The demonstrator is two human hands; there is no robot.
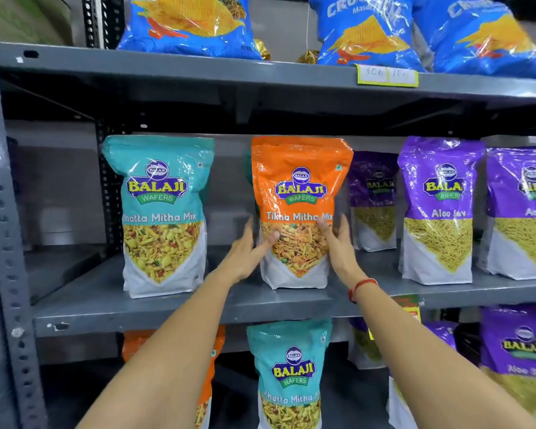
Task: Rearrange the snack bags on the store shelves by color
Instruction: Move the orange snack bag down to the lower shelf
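An orange Tikha Mitha Mix bag (300, 187) stands upright on the grey middle shelf (167, 305). My left hand (245, 258) is at its lower left edge, fingers straight and thumb resting on the front. My right hand (338, 243) is at its lower right edge with fingers spread. Neither hand is closed around the bag. A teal Khatta Mitha Mix bag (161, 193) stands to the left, a gap between them. To the right stand purple Aloo Sev bags (440, 187), one (373, 181) set further back and one (520, 196) at the frame edge.
Blue chip bags (189, 23) line the top shelf above a yellow price label (387, 75). The lower shelf holds a teal bag (291, 373), an orange bag (218, 339) partly behind my left arm, and purple bags (514, 351). A perforated steel post (0, 212) runs down the left.
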